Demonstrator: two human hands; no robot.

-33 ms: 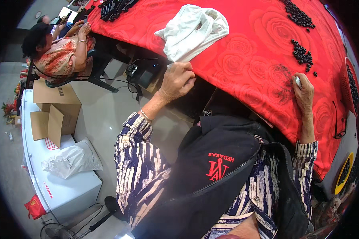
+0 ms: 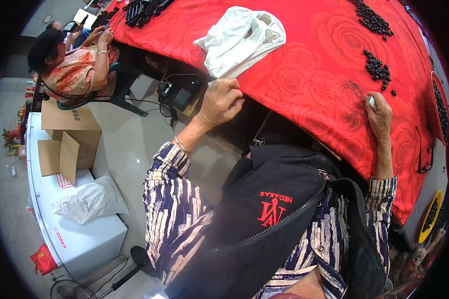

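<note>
My left hand [image 2: 220,103] is closed at the table's front edge, its fingers curled. It meets the lower corner of a crumpled white cloth [image 2: 244,42]; whether it grips the cloth or something else is hidden. My right hand [image 2: 379,117] rests at the right side of the red tablecloth [image 2: 294,65]. Between its thumb and fingers shows a small whitish piece [image 2: 372,101], too small to name. Dark specks [image 2: 353,97] are scattered on the cloth just left of that hand. Beyond it lies a small group of black ring-shaped pieces [image 2: 377,67].
More black pieces [image 2: 371,19] lie at the far right. A red basket [image 2: 437,107] and a yellow-rimmed tray [image 2: 430,217] hold black pieces. Glasses [image 2: 425,154] lie at the right edge. A person [image 2: 77,65] sits at far left, near an open cardboard box [image 2: 82,132] on a white case.
</note>
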